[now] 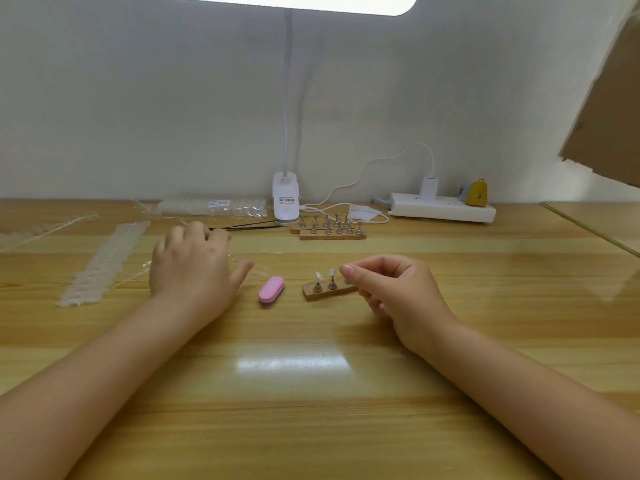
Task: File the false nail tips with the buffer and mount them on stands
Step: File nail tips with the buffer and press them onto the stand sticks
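A small wooden base (311,293) lies at the table's centre with three metal stands. Its left two stands each carry a pale nail tip (317,276). My right hand (394,292) hovers over the base's right end, thumb and forefinger pinched together at the top of the third stand (346,280). They seem to hold a nail tip that the fingers mostly hide. The pink buffer (271,289) lies flat just left of the base. My left hand (194,268) reaches palm down over loose clear nail-tip pieces (242,263), fingers spread and holding nothing that I can see.
A long strip of clear nail tips (104,258) lies at left, with a bag of tips (211,206) behind it. Two more wooden bases with stands (330,229), black tweezers (249,226), a lamp clamp (285,200) and a power strip (441,208) line the back. Cardboard (606,98) overhangs at upper right.
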Demonstrator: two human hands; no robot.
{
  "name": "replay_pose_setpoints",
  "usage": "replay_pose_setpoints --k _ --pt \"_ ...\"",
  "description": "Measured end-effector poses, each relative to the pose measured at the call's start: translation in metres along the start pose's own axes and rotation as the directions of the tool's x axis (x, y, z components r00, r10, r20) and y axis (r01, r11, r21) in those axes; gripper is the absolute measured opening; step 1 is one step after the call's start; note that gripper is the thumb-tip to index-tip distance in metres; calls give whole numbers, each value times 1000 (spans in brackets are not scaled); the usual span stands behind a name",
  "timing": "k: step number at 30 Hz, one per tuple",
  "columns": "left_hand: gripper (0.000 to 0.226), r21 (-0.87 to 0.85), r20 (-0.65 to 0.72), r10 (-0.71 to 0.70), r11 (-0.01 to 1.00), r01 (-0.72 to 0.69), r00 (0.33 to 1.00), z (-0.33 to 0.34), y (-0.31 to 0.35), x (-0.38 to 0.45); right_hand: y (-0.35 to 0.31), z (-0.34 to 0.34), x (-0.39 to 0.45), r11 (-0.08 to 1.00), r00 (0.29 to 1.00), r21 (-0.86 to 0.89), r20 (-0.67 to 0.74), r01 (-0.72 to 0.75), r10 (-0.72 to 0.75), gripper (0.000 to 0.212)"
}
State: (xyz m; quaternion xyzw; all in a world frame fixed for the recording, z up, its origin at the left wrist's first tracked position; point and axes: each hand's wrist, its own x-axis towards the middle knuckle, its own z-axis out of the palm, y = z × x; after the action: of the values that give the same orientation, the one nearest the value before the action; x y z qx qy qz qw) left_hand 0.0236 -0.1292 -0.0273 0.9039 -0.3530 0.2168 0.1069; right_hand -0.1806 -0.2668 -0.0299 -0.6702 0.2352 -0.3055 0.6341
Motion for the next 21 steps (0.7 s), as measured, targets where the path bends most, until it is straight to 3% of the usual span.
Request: replay_pose_setpoints --k 3,7,12,17,19,21 --pt "51 -97 -2 107 990 -106 994 -6 17 -8 -1 0 1 996 999 78 4 -50 49 24" --pt "46 -63 79 254 966 -250 964 -6 32 -21 0 -1 3 981 992 159 59 -115 107 23" --pt "30 -162 27 230 961 -222 973 -2 28 -21 2 -1 6 947 971 258 192 -189 141 19" --pt "23 -127 78 226 968 -215 971 -1 28 -22 5 -1 8 939 959 256 228 -228 171 22" --pt "17 -234 1 226 947 -220 974 -3 30 -24 6 0 8 938 959 264 231 -225 165 24" --pt "12 -523 -113 195 822 -226 974 -10 36 -26 6 0 8 934 960 279 229 -222 160 26"
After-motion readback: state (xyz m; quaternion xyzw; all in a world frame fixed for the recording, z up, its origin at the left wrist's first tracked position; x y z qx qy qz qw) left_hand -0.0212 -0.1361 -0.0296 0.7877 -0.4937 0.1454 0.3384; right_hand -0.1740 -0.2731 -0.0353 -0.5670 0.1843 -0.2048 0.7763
